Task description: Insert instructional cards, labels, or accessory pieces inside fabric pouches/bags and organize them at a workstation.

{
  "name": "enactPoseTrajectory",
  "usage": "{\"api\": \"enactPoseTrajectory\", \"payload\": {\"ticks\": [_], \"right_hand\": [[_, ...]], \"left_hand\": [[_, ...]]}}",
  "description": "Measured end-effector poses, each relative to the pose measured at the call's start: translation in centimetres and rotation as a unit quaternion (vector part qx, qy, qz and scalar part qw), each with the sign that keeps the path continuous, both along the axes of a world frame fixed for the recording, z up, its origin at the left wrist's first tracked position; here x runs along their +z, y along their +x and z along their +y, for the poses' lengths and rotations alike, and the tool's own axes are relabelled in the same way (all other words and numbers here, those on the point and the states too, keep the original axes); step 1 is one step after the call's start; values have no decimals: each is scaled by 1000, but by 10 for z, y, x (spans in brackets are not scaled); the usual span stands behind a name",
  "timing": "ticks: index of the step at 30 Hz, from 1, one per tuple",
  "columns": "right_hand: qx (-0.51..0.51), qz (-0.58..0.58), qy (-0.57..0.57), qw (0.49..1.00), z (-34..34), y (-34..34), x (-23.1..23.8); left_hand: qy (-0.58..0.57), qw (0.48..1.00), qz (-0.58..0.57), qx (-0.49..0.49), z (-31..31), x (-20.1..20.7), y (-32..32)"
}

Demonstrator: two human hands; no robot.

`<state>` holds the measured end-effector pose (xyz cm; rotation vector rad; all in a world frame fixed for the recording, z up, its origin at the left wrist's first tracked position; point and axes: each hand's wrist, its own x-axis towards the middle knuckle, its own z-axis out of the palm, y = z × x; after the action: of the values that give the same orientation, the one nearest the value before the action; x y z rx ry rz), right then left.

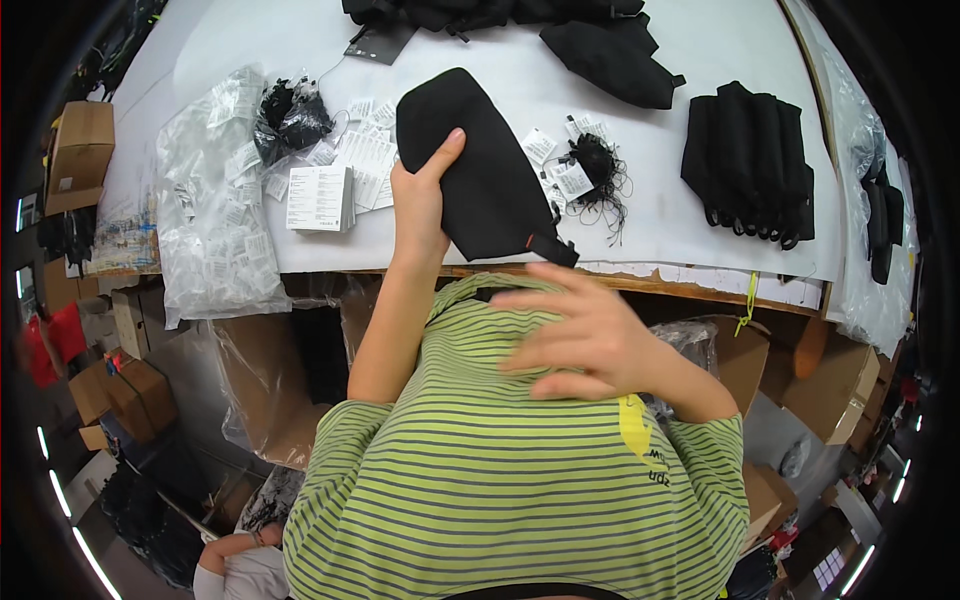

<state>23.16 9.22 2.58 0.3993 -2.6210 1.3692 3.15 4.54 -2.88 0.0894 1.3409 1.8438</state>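
Note:
My left hand (422, 205) grips a flat black fabric pouch (485, 165) by its left side, thumb on top and the other fingers hidden beneath. The pouch is tilted over the near edge of the white table. A short black strap with a clip and a small red tab sits at its lower right corner. My right hand (590, 342), slightly blurred, hovers in front of my striped shirt just below that strap. Its fingers are spread and nothing shows in them.
Left of the pouch lie white label cards (320, 198), bagged black strings (292, 118) and a clear bag of labels (222, 200). Tags with black strings (597, 170) are to its right. Stacked black pouches (748, 165) stand farther right; more black pouches (610, 62) lie behind.

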Motion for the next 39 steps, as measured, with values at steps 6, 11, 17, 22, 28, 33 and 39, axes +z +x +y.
{"api": "enactPoseTrajectory", "payload": {"ticks": [6, 11, 17, 22, 28, 33, 39], "right_hand": [[-352, 28, 281, 892, 8, -24, -19], [-434, 60, -49, 897, 31, -15, -15], [-431, 9, -361, 827, 34, -6, -11], [-468, -56, -182, 863, 42, 3, -13], [-453, -45, -309, 835, 44, 14, -21], [-500, -112, -287, 810, 39, 9, -23], [-580, -73, -307, 751, 51, 5, -25]], "left_hand": [[9, 989, -122, -85, -11, 3, 18], [-17, 980, 148, -133, -29, -10, 3], [68, 938, 271, -206, -35, 17, -15], [61, 927, 314, -195, -39, 9, -16], [88, 919, 261, -281, -44, -4, -24], [-68, 795, 589, -131, -29, 19, -7], [294, 640, 27, -709, -51, 47, 15]]}}
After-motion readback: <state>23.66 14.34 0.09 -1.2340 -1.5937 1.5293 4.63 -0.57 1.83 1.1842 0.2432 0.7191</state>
